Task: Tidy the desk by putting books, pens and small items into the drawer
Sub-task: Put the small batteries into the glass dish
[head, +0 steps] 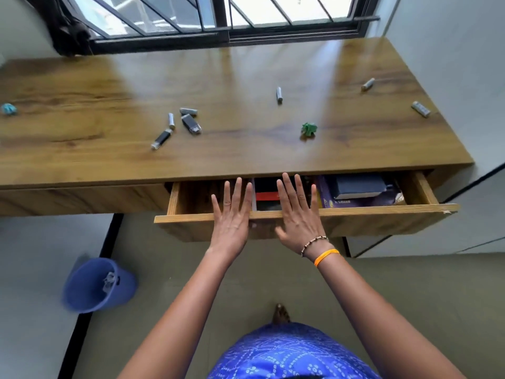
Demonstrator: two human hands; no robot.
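Note:
The wooden drawer (382, 210) under the desk stands pulled out. Books (355, 188) lie in its right part, and a dark box with a red stripe (266, 195) sits in the middle. My left hand (232, 214) and my right hand (297, 214) hover side by side over the drawer's front edge, fingers straight and spread, holding nothing. On the desk top (232, 86) lie small items: USB sticks (161, 139) (191, 123), several batteries (279, 94) (171, 120) (367, 84) (420, 109), a green toy (308, 129) and a light blue item (9, 108) at the far left.
A barred window (218, 15) runs along the back of the desk, with a dark curtain (71, 31) at its left. A blue bucket (98, 285) stands on the floor to the left. A white wall (464, 64) closes the right side.

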